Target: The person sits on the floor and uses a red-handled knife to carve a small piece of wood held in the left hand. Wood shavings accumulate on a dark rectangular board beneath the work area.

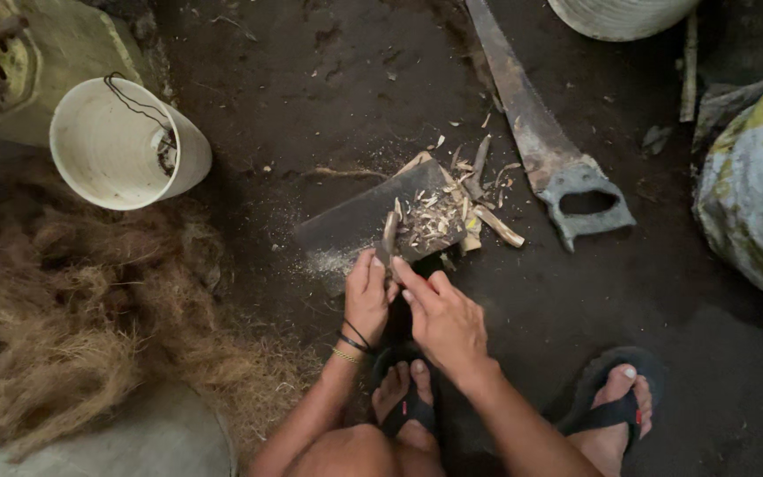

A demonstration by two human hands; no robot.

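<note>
Two hands, left [367, 300] and right [446, 323], pinch a wood sliver [389, 238]; the tipped white bucket [124, 145] holds a cord.

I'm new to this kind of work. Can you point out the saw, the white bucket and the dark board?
saw [523, 115], head view, on the blade
white bucket [108, 146], head view, on its inner wall
dark board [355, 221], head view, on its bare top face

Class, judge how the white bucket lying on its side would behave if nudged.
The white bucket lies on its round side, so it would probably roll. It looks empty and thin-walled, likely light. Its thin wire handle seems floppy.
</note>
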